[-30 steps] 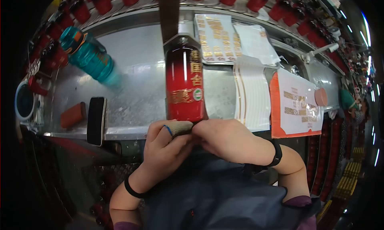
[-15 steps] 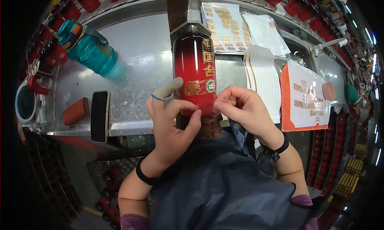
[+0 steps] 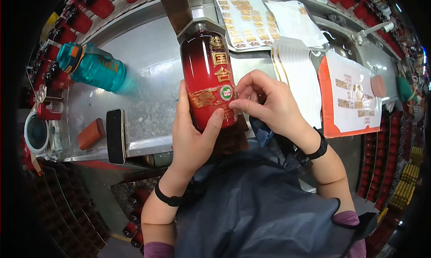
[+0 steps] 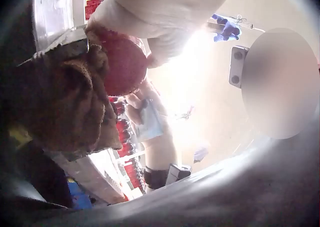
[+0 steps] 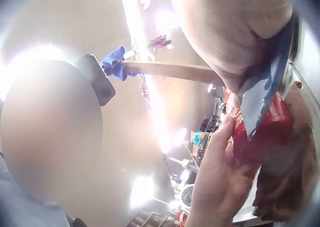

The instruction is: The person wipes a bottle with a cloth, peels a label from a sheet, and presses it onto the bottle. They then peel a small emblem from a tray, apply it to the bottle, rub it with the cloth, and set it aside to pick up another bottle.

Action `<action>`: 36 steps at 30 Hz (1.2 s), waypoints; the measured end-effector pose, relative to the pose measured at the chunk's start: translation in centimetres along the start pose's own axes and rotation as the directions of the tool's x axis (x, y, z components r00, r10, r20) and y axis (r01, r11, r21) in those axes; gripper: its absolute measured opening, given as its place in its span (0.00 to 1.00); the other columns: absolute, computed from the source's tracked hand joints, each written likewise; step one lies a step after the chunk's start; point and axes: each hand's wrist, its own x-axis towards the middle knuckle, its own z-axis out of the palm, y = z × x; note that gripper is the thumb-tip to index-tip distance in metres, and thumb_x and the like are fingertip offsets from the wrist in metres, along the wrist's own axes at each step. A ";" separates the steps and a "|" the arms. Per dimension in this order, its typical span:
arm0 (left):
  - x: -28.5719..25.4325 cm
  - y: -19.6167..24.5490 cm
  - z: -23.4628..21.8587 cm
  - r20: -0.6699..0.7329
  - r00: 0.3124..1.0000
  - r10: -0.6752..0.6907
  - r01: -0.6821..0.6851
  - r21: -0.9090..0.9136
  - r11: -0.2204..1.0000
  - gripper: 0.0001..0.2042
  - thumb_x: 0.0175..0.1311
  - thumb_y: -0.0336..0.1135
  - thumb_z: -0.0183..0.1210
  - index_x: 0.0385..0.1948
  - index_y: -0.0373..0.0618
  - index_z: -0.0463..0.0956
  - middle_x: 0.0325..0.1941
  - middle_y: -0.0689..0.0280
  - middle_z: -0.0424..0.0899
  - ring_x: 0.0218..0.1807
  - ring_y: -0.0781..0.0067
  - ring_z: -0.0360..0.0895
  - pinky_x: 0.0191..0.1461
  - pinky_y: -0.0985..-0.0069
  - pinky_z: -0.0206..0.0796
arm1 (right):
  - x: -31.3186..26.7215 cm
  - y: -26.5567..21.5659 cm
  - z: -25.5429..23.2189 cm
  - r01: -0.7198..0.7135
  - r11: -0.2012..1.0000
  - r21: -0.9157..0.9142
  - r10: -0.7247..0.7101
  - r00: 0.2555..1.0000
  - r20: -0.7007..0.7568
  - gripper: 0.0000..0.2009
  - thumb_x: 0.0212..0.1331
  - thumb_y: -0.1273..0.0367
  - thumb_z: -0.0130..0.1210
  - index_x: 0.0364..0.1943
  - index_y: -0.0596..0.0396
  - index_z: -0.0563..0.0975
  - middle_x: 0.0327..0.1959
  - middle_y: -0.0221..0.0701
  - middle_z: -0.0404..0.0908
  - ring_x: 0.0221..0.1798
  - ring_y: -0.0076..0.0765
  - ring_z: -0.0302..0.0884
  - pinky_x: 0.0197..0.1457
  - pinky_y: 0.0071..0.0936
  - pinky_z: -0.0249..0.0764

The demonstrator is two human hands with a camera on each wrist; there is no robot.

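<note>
Steel worktable [image 3: 148, 74]: bare sheet-metal top, scuffed and dully reflective, front edge folded down.

Conveyor [image 3: 112, 2]: curves round the table's far and left sides, carrying a line of red bottles with dark caps.

On the table, left: teal water jug [image 3: 92, 69] on its side; black phone [image 3: 115, 136] at the front edge; orange-brown block [image 3: 90, 133] just beside it.

On the table, right: sheets of gold stickers [image 3: 244, 18], white backing papers [image 3: 296, 74], orange-edged sheet [image 3: 348, 96].

Floor: dark, with what may be tread plate below the table.

Light: strong overhead glare in both wrist views.
</note>
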 end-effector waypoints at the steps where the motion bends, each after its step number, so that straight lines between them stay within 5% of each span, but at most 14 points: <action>1: -0.1 -0.2 0.0 0.016 1.000 0.021 -0.021 -0.008 1.000 0.42 0.66 0.35 0.62 0.72 0.26 0.42 0.67 0.46 0.67 0.65 0.60 0.72 0.67 0.66 0.64 | -0.1 0.5 0.1 -0.032 0.998 0.061 0.033 0.999 -0.012 0.12 0.57 0.69 0.68 0.40 0.57 0.77 0.24 0.26 0.79 0.23 0.17 0.70 0.28 0.18 0.66; 7: -0.3 -0.3 -0.3 0.075 0.997 0.025 -0.023 -0.026 0.999 0.43 0.67 0.34 0.61 0.73 0.27 0.38 0.68 0.47 0.66 0.67 0.61 0.69 0.69 0.66 0.62 | -1.0 3.4 0.8 -0.172 0.916 0.362 0.195 0.980 -0.026 0.17 0.59 0.69 0.67 0.49 0.58 0.76 0.33 0.23 0.79 0.26 0.08 0.67 0.31 0.11 0.66; 9: -0.3 -0.3 -0.2 0.076 0.997 0.003 0.001 -0.054 0.999 0.43 0.67 0.34 0.61 0.74 0.28 0.38 0.68 0.48 0.66 0.67 0.61 0.69 0.69 0.66 0.61 | -1.1 3.0 1.2 -0.282 0.753 0.594 0.319 0.947 0.044 0.23 0.60 0.69 0.66 0.58 0.60 0.73 0.39 0.25 0.78 0.26 0.08 0.67 0.33 0.10 0.67; 10: -0.2 -0.3 -0.2 0.081 0.997 0.013 -0.010 -0.039 0.999 0.43 0.67 0.34 0.60 0.74 0.28 0.38 0.68 0.49 0.67 0.67 0.61 0.69 0.69 0.67 0.61 | -1.2 3.0 1.4 -0.282 0.751 0.597 0.322 0.946 0.041 0.23 0.60 0.69 0.66 0.58 0.60 0.73 0.39 0.25 0.78 0.26 0.08 0.67 0.33 0.10 0.67; 12: -0.1 -0.4 -0.2 0.090 0.996 0.021 -0.019 -0.022 1.000 0.42 0.68 0.35 0.60 0.74 0.28 0.39 0.68 0.49 0.67 0.67 0.62 0.69 0.69 0.67 0.61 | -1.2 3.0 1.8 -0.312 0.738 0.598 0.298 0.946 0.126 0.29 0.63 0.72 0.62 0.69 0.55 0.65 0.58 0.29 0.75 0.34 0.11 0.72 0.39 0.14 0.69; 19: 0.4 -0.8 -0.2 0.095 0.995 -0.008 0.022 -0.142 0.990 0.37 0.70 0.38 0.58 0.73 0.33 0.46 0.66 0.53 0.69 0.66 0.65 0.70 0.68 0.68 0.62 | -0.6 2.6 2.5 -0.215 0.717 0.663 0.179 0.976 0.123 0.36 0.60 0.72 0.66 0.71 0.61 0.61 0.61 0.34 0.74 0.32 0.08 0.71 0.36 0.11 0.69; 36: 0.5 -2.1 -1.2 0.112 0.993 -0.020 0.038 -0.160 0.986 0.37 0.71 0.39 0.56 0.74 0.34 0.44 0.70 0.53 0.66 0.69 0.64 0.67 0.72 0.67 0.58 | -1.3 1.6 3.2 -0.249 0.642 0.725 0.249 0.962 0.110 0.35 0.61 0.79 0.60 0.73 0.58 0.58 0.65 0.34 0.70 0.37 0.11 0.74 0.47 0.16 0.72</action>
